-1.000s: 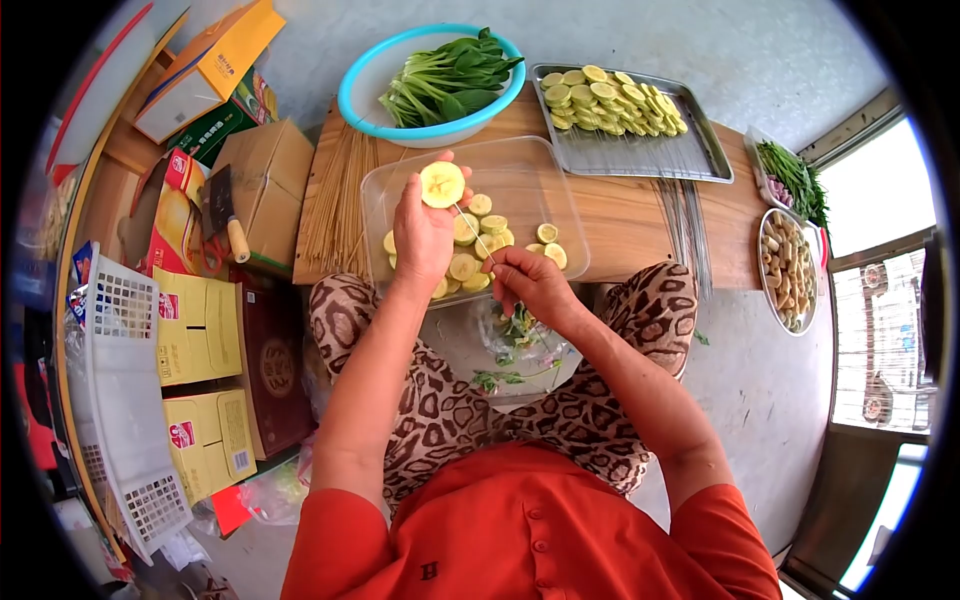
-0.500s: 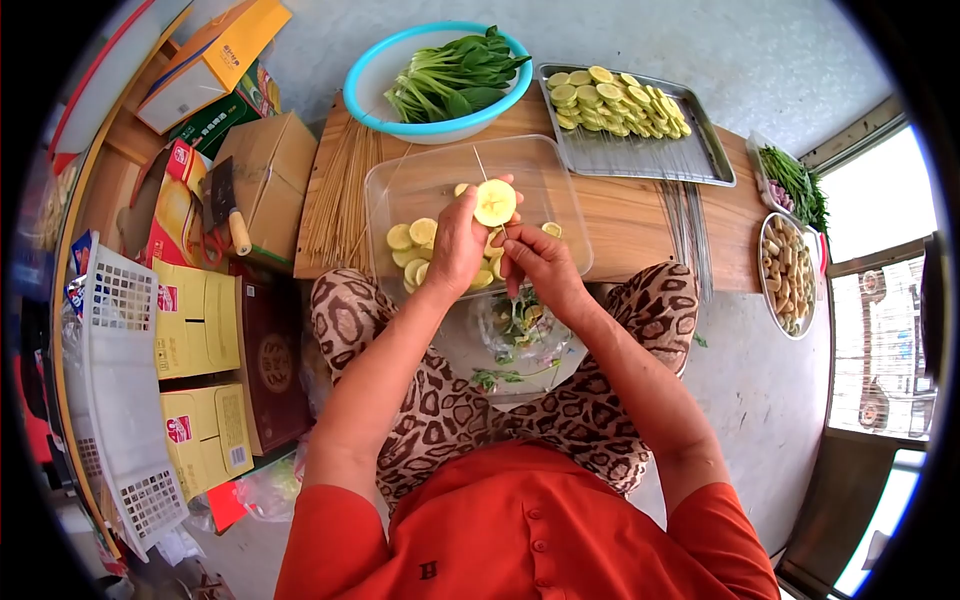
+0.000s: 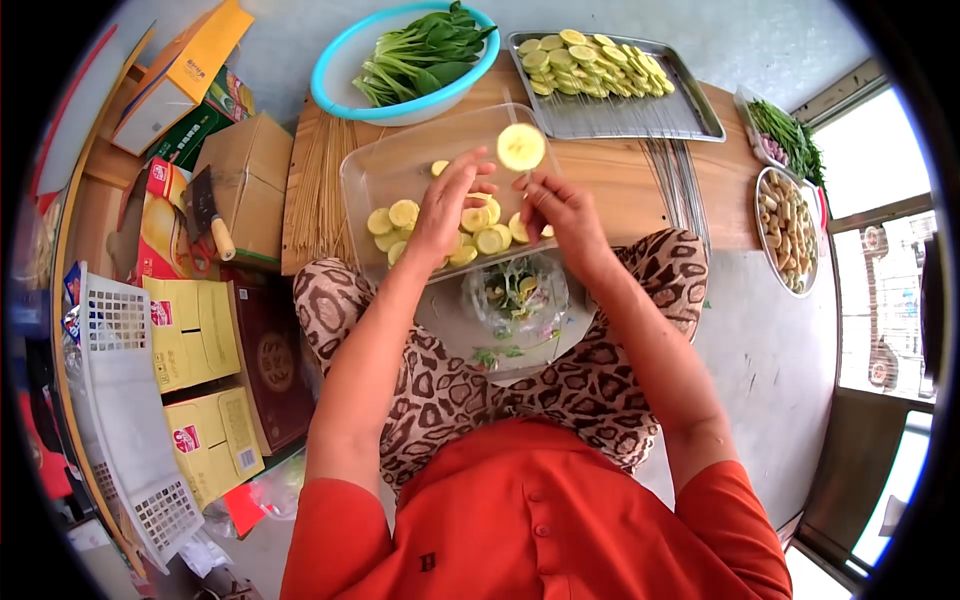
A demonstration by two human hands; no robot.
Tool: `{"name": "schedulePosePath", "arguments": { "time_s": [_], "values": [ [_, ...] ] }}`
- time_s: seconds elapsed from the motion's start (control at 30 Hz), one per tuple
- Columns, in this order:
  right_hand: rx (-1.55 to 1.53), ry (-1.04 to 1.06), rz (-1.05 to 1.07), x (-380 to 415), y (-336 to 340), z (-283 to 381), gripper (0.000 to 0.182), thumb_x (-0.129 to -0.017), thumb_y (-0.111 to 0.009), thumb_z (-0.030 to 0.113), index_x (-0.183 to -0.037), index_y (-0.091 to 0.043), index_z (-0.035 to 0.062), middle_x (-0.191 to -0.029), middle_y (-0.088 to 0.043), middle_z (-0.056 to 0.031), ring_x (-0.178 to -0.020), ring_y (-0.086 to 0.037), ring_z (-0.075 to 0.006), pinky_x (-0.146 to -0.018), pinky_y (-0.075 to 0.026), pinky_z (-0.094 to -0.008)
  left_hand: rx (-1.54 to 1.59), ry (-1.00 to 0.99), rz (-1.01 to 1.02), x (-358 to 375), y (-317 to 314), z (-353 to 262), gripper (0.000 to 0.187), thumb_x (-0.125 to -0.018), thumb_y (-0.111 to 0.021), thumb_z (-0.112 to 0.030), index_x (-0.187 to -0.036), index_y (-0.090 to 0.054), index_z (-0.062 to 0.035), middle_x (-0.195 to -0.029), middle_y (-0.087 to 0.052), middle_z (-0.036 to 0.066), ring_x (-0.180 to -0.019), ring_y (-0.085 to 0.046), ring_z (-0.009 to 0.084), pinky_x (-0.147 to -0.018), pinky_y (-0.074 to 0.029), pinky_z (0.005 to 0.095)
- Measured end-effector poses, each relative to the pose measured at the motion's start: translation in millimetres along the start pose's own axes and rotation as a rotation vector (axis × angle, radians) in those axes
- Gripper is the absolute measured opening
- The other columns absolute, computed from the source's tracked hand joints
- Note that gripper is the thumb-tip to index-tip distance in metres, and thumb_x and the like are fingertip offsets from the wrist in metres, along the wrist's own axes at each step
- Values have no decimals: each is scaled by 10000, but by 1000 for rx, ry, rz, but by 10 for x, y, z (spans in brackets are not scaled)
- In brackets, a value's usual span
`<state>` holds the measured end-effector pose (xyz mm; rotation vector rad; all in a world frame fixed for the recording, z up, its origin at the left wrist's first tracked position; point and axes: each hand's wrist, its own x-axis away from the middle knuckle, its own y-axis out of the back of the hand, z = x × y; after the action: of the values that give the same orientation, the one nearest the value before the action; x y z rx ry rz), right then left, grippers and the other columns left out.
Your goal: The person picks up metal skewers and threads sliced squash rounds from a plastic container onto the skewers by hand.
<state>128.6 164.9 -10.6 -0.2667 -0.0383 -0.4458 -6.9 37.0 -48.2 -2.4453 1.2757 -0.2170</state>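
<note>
My right hand [image 3: 565, 215] pinches the lower end of a thin skewer, mostly out of sight. A round pale-yellow zucchini slice [image 3: 521, 148] sits on it, its face toward me, above the fingertips. To the left, my left hand [image 3: 446, 210] is apart from the slice, fingers loosely spread and holding nothing I can see. Beneath both hands, a clear plastic tub [image 3: 362, 180] contains more loose zucchini slices [image 3: 492, 238]. Skewered zucchini slices [image 3: 590, 66] lie in rows on a metal tray [image 3: 690, 118], with their thin sticks [image 3: 676, 185] reaching over its near edge.
A blue-rimmed basin [image 3: 325, 85] of leafy greens [image 3: 425, 55] stands at the back left. Bare bamboo skewers [image 3: 318, 190] lie left of the tub. Between my knees is a plastic bag with scraps [image 3: 518, 290]. Boxes and a cleaver [image 3: 205, 208] are left; an oval dish [image 3: 785, 230] is right.
My left hand has let go of the slice and drawn away to the left. My right hand has moved right with the skewered slice, which is now held clear of the left hand.
</note>
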Motion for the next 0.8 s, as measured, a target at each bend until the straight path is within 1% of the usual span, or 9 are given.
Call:
{"name": "schedulePosePath", "arguments": {
  "time_s": [0.07, 0.1, 0.13, 0.2, 0.23, 0.33, 0.57, 0.67, 0.8],
  "values": [
    [-43, 42, -84, -5, 137, 46, 177, -954, -462, 123, -992, -589, 6, -660, -559, -30, -482, -497, -96, -454, -393, -204, -528, 10, -94, -16, 15, -3, 353, -971, -448, -263, -1207, -531, -14, -1138, -594, 81, -940, -583, 183, -788, -465, 288],
    [-50, 31, -121, 14, 189, 83, 175, -951, -465, 123, -993, -591, 9, -662, -560, -32, -484, -499, -99, -460, -394, -208, -651, -67, -107, -44, 80, 115, 257, -926, -522, -168, -1129, -590, -25, -1092, -605, 71, -888, -592, 175, -757, -468, 277],
    [-56, 21, -156, 35, 228, 126, 174, -949, -468, 123, -994, -592, 11, -665, -561, -33, -487, -500, -102, -467, -395, -212, -652, -66, -100, -43, 107, 177, 257, -926, -522, -168, -1129, -590, -25, -1092, -605, 71, -888, -592, 175, -757, -468, 277],
    [-70, 15, -168, 70, 289, 163, 174, -948, -470, 126, -995, -593, 12, -665, -561, -33, -491, -502, -102, -474, -397, -216, -978, -140, -13, -13, 65, 175, 242, -867, -547, -112, -1090, -609, -43, -993, -614, 135, -871, -630, 256, -780, -490, 321],
    [-82, 8, -175, 88, 309, 172, 174, -947, -472, 128, -995, -594, 14, -666, -561, -32, -494, -505, -102, -480, -399, -219, -1037, -93, 22, 26, 46, 177, 250, -825, -584, -99, -1069, -619, -60, -977, -596, 137, -920, -602, 302, -801, -483, 349],
    [-73, 3, -168, 118, 322, 182, 173, -946, -472, 128, -992, -592, 12, -671, -564, -33, -495, -506, -102, -485, -404, -221, -1253, -194, 166, 74, 158, 369, 253, -812, -611, -109, -1059, -625, -58, -1009, -596, 134, -970, -575, 307, -823, -470, 374],
    [-86, -4, -116, 169, 346, 175, 192, -960, -452, 153, -1010, -595, 34, -684, -561, -18, -526, -505, -98, -528, -406, -212, -1347, -175, 267, 95, 58, 377, 269, -807, -643, -174, -1048, -636, -55, -999, -598, 140, -984, -566, 318, -822, -464, 396],
    [-112, 15, -130, 162, 326, 172, 170, -947, -460, 116, -985, -584, 6, -662, -560, -42, -483, -500, -105, -459, -410, -225, -1394, -125, 183, 75, 78, 424, 292, -815, -643, -234, -1038, -640, -46, -991, -597, 151, -961, -573, 332, -808, -463, 411],
    [-75, -17, -124, 166, 324, 168, 190, -959, -450, 143, -1006, -591, 25, -672, -558, -23, -508, -499, -98, -507, -404, -212, -1429, -28, 191, 43, 157, 446, 289, -828, -620, -250, -1059, -636, -77, -904, -563, 143, -906, -566, 322, -776, -453, 397]
  ]
}}
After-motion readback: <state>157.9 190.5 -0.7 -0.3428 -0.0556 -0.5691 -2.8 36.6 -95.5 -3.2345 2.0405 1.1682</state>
